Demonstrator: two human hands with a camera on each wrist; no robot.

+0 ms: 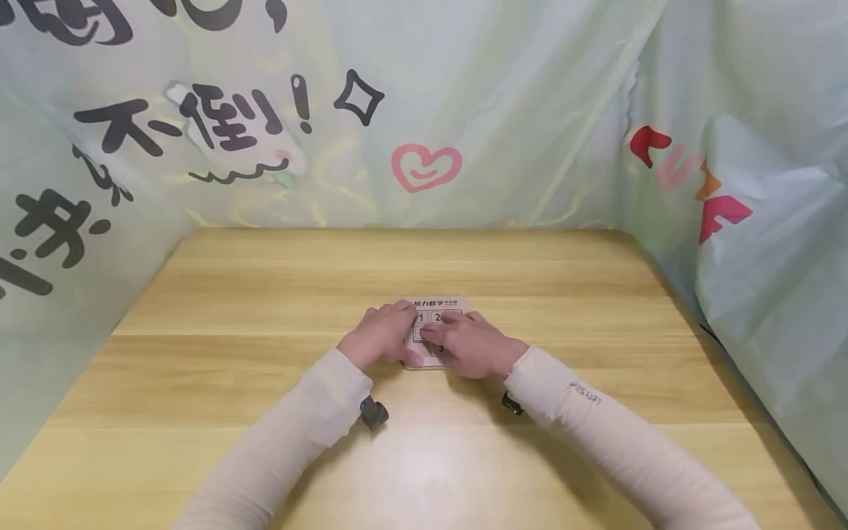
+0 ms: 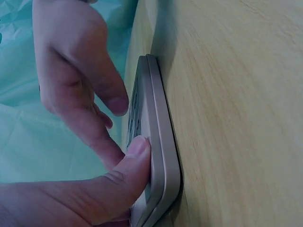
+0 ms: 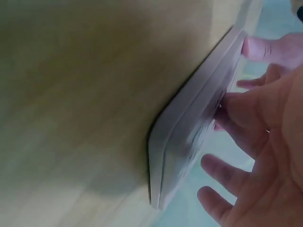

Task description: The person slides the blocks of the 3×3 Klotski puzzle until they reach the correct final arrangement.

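Observation:
A pale, rounded-corner number sliding puzzle (image 1: 429, 353) lies flat on the table, with numbered tiles and dark printed lettering along its far edge. My left hand (image 1: 383, 335) holds it from the left side, its thumb (image 2: 137, 146) pressed on the near edge and its fingers toward the far left corner. Over the tiles is my right hand (image 1: 478, 346), coming from the right. Its thumb and index fingertip touch the puzzle's face close together in the right wrist view, while other fingers (image 3: 225, 172) spread apart. The right hand covers several tiles.
The puzzle rests on a wooden table (image 1: 424, 456) with light grain. A pale green printed curtain (image 1: 503, 110) hangs behind the table and along both sides. A dark wrist camera (image 1: 374, 414) sits under the left cuff, another (image 1: 511, 403) under the right.

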